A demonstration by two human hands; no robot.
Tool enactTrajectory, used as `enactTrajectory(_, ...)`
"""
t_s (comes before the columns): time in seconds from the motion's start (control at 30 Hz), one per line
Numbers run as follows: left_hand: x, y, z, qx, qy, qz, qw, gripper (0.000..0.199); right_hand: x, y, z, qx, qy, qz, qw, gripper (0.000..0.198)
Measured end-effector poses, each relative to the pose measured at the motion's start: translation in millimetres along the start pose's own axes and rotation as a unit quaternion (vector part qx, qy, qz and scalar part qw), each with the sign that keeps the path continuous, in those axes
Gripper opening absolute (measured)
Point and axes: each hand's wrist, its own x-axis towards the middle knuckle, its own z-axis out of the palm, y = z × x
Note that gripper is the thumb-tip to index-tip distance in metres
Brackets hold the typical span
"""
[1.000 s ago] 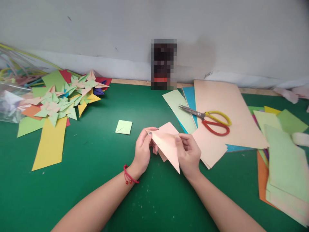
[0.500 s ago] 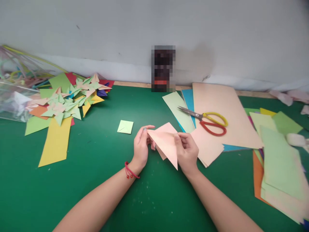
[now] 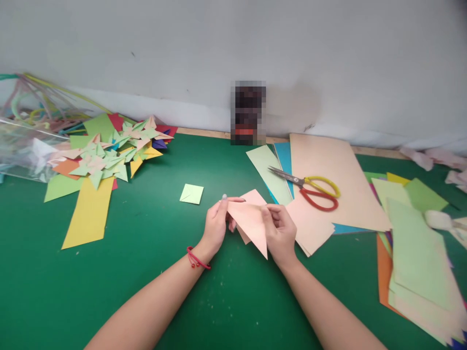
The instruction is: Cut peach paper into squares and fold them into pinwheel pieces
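Observation:
A pale pink sheet of paper (image 3: 250,221), folded over diagonally into a triangle, is held between my two hands above the table. My left hand (image 3: 216,221) pinches its left corner, thumb on top. Its right side is gripped by my right hand (image 3: 280,228), thumb in front and fingers curled behind. Behind the triangle another pink paper part (image 3: 255,196) shows; whether it is a separate sheet I cannot tell. A small light green folded paper square (image 3: 191,194) lies on the table, beyond my left hand.
Scissors (image 3: 304,183) with yellow and red handles rest on large peach sheets (image 3: 335,165) to the right. Several coloured papers (image 3: 419,253) are stacked farther right. Folded paper pieces (image 3: 105,158) and a yellow strip (image 3: 89,214) lie left. A pixelated dark object (image 3: 248,113) stands by the wall.
My left thumb has shifted slightly along the paper's corner. Both hands keep hold of the folded sheet, and the camera view has tilted a little.

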Motion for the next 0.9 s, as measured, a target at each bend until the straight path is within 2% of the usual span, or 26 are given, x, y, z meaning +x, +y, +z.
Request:
enactTrajectory(0.2,2,-1,-3,-0.012,-0.012,-0.007,1.0,0.047,0,1,0,0.009,-0.004,0.002,1.0,0.007)
enactTrajectory(0.33,-5,2,-5,0.074,-0.056,-0.021,0.996,0.04,1,2,0,0.012,-0.004,0.006,1.0,0.01)
enactTrajectory(0.53,-24,-2,-8,0.198,-0.135,-0.038,0.97,0.042,1,3,0,0.015,-0.052,0.007,0.999,0.01)
enactTrajectory(0.73,-36,-5,-12,0.197,-0.138,-0.016,0.971,0.029,-8,1,-1,0.025,-0.034,-0.023,0.999,0.004)
enactTrajectory(0.9,-42,-5,-14,0.188,-0.128,-0.008,0.974,0.032,-21,0,-2,0.041,-0.02,0.004,0.999,0.005)
